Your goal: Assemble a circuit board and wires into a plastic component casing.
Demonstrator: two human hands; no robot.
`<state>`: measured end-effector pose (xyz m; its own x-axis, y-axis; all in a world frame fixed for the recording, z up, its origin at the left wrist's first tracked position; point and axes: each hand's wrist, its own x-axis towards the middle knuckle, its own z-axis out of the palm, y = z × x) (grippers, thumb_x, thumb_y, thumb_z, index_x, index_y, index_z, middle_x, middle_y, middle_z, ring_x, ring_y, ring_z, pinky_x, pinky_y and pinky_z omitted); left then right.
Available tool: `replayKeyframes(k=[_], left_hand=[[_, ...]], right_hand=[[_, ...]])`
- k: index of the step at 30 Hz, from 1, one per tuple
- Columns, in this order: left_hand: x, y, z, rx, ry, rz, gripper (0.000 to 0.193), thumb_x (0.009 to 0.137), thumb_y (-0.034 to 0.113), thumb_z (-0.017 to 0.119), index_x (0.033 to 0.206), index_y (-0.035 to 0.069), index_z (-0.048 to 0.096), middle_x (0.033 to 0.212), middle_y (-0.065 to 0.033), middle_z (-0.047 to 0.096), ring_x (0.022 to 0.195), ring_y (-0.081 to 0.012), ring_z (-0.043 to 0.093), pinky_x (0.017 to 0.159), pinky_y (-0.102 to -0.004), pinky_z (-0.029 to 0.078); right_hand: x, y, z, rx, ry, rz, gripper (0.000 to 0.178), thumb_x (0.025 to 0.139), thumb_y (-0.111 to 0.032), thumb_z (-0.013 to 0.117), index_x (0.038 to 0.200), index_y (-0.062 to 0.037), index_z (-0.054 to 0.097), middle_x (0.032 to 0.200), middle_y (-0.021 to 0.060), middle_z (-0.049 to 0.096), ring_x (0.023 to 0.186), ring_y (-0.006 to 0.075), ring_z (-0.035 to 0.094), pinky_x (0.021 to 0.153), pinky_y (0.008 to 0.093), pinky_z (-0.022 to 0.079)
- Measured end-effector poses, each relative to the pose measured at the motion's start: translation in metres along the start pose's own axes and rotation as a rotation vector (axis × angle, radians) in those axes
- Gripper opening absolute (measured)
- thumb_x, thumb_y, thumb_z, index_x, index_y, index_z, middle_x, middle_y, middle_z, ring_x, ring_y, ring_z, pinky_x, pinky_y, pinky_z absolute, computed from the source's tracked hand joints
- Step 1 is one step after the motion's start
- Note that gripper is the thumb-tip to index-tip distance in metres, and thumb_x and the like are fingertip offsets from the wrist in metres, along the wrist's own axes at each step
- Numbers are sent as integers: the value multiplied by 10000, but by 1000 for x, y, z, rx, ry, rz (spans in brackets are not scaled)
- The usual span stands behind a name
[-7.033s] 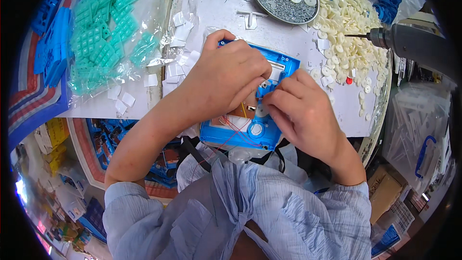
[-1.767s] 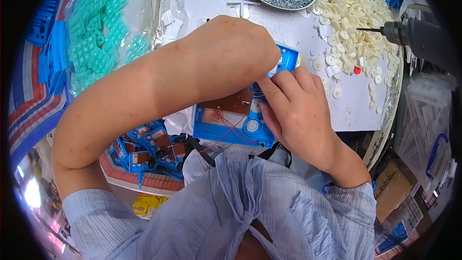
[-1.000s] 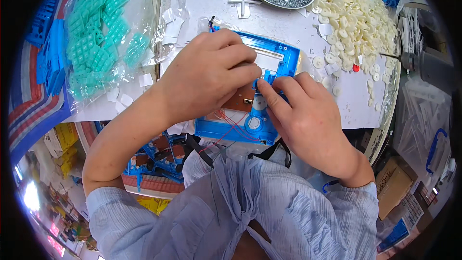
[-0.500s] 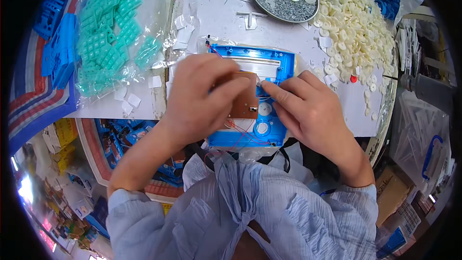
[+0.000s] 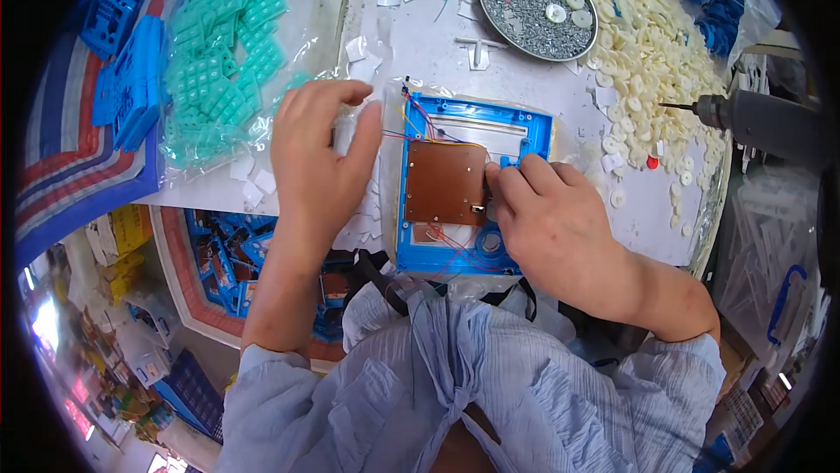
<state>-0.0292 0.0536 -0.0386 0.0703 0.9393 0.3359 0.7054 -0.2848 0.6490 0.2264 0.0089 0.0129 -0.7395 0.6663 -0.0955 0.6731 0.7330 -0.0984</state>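
Note:
A brown circuit board point(image 5: 444, 182) lies inside a blue plastic housing point(image 5: 411, 250) in front of me, with thin red, yellow and dark wires running across it. My left hand point(image 5: 319, 154) is raised off the housing's left side, thumb and fingers apart, holding nothing. At the board's right edge, my right hand point(image 5: 560, 232) has its fingers curled and pressed together. Whatever its fingertips may hold is hidden. A small metal switch point(image 5: 478, 208) sits by the board's lower right corner. Clear plastic wrap shows beneath the housing.
Beyond the housing stands a round tray point(image 5: 484, 14) of small screws. Cream plastic discs point(image 5: 652, 62) are heaped at the right, beside an electric screwdriver point(image 5: 752, 119). Green button pads point(image 5: 227, 62) lie on plastic at the left. A bin point(image 5: 179, 272) of blue assemblies stands below the table.
My left hand has lifted away from the board to the left and opened, uncovering the board. My right hand stays at the board's right edge, its fingers more curled. The view has shifted slightly.

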Motion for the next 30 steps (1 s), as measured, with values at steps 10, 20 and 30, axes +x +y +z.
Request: replayKeyframes(k=[10,20,30], left_hand=[[11,16,19,-21,-55,174,88,820,155,779,882,123,727,912,-4,715,919,-226,631,893,-415,360],[-2,26,17,-66,-84,214,75,815,117,763,871,123,714,914,2,710,923,-208,637,882,-411,363],[-11,46,3,20,36,150,246,826,87,742,1070,97,720,1052,-65,715,1034,-277,627,948,-407,392]], right_hand=[[-3,27,8,513,500,188,319,799,-51,775,1114,-18,738,938,112,680,860,302,635,740,381,530],[48,32,19,669,619,175,108,863,-98,766,955,-47,740,839,95,710,775,292,664,698,397,530],[36,33,27,664,644,216,97,848,-55,773,938,-44,739,823,90,700,756,278,651,677,386,524]])
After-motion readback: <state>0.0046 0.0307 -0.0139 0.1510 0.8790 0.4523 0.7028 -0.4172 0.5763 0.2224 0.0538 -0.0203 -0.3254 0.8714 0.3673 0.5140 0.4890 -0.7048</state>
